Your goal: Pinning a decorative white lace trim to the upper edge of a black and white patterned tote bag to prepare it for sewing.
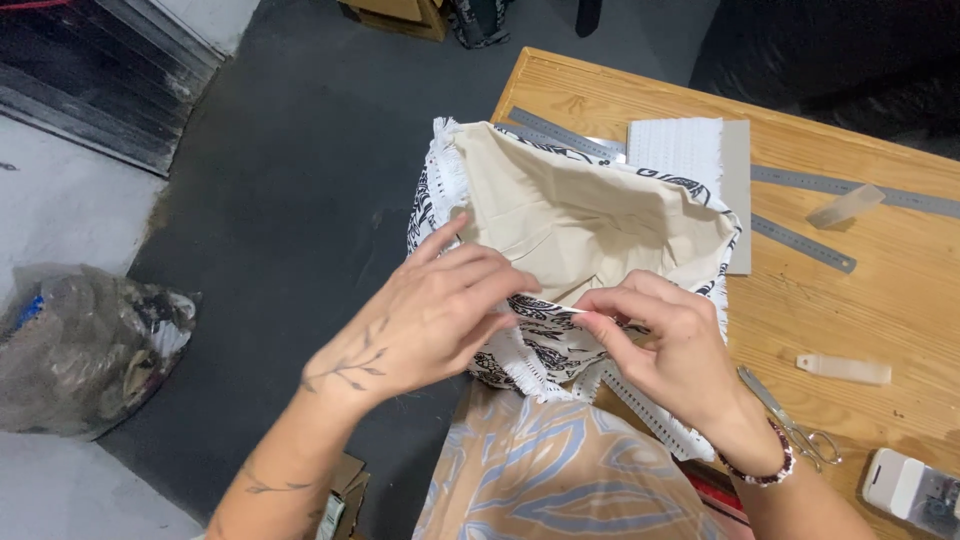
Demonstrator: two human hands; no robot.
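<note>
Cream fabric bag [570,215] lies pinched between left hand [430,320] and right hand [665,345].

A brown cardboard box [395,15] is sitting on the dark floor [300,180] at the top edge, cut off by the frame. A clear plastic bag [90,345], stuffed, possibly with scraps, is lying at far left. No labels, signs or screens are showing.

Under the fingers [500,290] lay a cream cloth [570,215] with a black-and-white patterned face and white fringe [450,170]; beyond the fingertips, grey steel rulers [800,240] crossed a pale wooden table [880,290].
</note>
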